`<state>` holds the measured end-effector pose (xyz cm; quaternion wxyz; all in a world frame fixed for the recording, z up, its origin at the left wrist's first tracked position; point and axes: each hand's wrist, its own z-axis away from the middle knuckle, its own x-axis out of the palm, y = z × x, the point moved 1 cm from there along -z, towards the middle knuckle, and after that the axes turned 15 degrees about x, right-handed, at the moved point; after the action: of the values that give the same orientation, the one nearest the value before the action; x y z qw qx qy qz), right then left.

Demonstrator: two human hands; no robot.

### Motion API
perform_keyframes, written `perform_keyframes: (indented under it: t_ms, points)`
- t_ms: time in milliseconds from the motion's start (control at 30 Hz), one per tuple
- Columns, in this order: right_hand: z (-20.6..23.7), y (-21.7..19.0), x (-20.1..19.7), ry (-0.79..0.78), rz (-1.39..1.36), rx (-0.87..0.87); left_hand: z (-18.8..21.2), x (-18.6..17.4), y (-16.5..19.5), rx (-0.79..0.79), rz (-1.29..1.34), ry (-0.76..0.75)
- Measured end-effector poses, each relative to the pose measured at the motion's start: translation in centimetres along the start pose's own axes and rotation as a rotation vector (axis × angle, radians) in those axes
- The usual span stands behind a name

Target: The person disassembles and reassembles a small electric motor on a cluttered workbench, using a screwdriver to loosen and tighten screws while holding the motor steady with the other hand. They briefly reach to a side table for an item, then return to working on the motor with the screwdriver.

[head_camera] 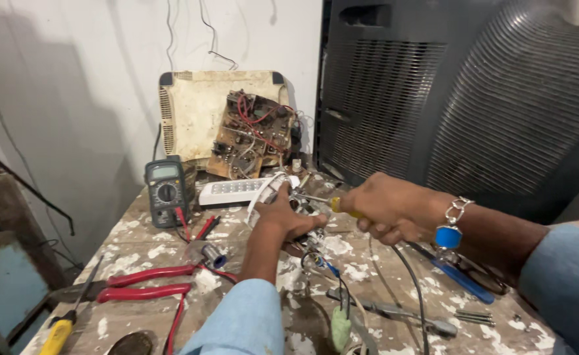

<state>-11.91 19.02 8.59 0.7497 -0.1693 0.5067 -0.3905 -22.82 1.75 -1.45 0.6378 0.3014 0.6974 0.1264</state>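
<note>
My left hand (288,217) grips a small metal part with white wiring (267,189) over the middle of the paint-spattered workbench (144,246). My right hand (385,207) is closed on a yellow-handled screwdriver (337,205), and its shaft points left into the part that my left hand holds. On my right wrist hangs a chain bracelet with a blue piece (448,235). Both sleeves are light blue. The part itself is mostly hidden by my fingers.
A multimeter (166,190) stands at the back left, a white strip-shaped device (231,191) beside it. Behind lean a cream casing (197,112) with a circuit board (251,135). Red-handled pliers (146,284), a yellow screwdriver (59,332) and blue-handled pliers (457,276) lie about. A dark television back (473,92) fills the right.
</note>
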Motion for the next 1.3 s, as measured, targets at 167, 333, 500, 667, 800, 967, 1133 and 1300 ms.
perform_keyframes:
  t_ms: [167, 333, 500, 667, 800, 967, 1133, 1300]
  points:
    - [0.2, 0.1, 0.3, -0.001, -0.023, -0.045, 0.6, -0.2, 0.1, -0.062, 0.129, 0.029]
    - [-0.3, 0.1, 0.4, 0.032, 0.025, -0.076, 0.4, -0.4, 0.0, -0.051, 0.112, 0.027]
    - [-0.8, 0.0, 0.6, 0.069, 0.017, -0.129, 1.0, -1.0, 0.3, -0.114, 0.273, 0.045]
    - [-0.6, -0.5, 0.9, 0.3, 0.332, -0.246, 1.5, -1.4, 0.6, -0.125, 0.321, 0.049]
    - [0.1, -0.6, 1.2, 0.419, 0.501, -0.341, 1.2, -0.9, 0.2, -0.109, 0.321, 0.059]
    - [0.9, 0.0, 1.4, 0.476, 0.639, -0.341, 0.2, -0.9, 1.3, 0.026, -0.05, -0.016]
    - [0.9, 1.5, 2.0, 0.57, 0.993, -0.428, 1.1, -0.9, 1.7, -0.024, 0.047, 0.009]
    - [0.6, 4.6, 1.5, 0.791, 1.352, -0.766, 2.0, -0.3, 2.3, -0.031, 0.002, 0.002]
